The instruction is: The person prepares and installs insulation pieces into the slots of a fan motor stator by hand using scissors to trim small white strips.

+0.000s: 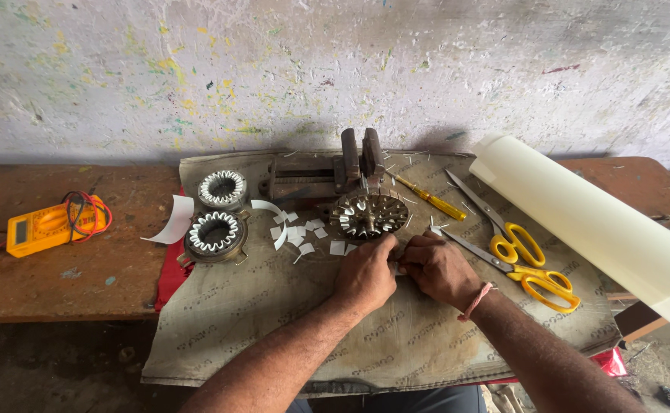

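White paper slip (398,258) pinched between left hand (365,274) and right hand (440,268), both closed; folding step, then needs seating in stator (368,215)

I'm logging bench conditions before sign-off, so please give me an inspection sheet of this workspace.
Surface: wooden bench with a woven sack cloth spread over its middle.
Job's things: round motor stator just beyond both hands; small white paper slips beside it.
Clutter: two more stators, two yellow-handled scissors, yellow screwdriver, bench vise, roll of cream sheet.
Grippers: left hand and right hand meet, fingers pinched together over something too small to identify.
Cables: red and black leads coiled on a yellow multimeter.
Surroundings: paint-flecked plaster wall; bare floor below.
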